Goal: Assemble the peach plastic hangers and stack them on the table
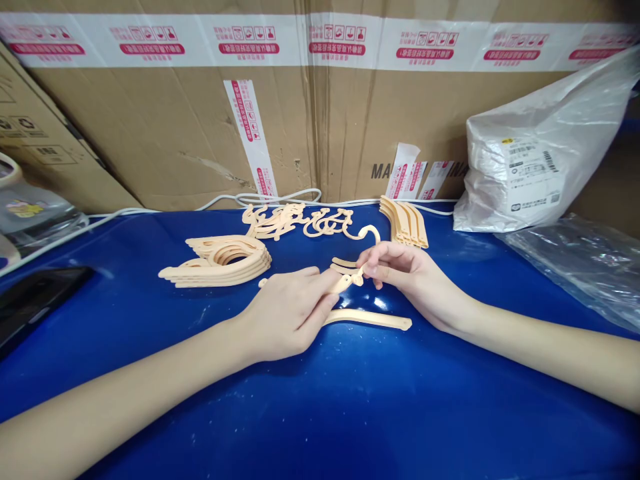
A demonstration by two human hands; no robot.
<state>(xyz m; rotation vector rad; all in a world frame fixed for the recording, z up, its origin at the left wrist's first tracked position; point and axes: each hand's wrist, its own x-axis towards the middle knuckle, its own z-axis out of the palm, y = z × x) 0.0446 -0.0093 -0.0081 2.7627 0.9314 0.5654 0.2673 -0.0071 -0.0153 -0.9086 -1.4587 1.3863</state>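
My left hand [293, 310] is closed round a peach plastic hanger part [370, 319], whose long arm sticks out to the right on the blue table [320, 413]. My right hand [405, 277] pinches a small peach piece [356, 275] against the end of that part, fingertips meeting those of the left hand. Just behind the fingers lie two short curved peach pieces [344, 264].
A stack of curved hanger arms [220, 261] lies at left, hook pieces [300, 223] at the back, a stack of bars [405, 223] at right. Cardboard boxes [310, 107] wall the back. White bag [530, 167], clear plastic [585, 263], white cable [150, 212], black phone [35, 300].
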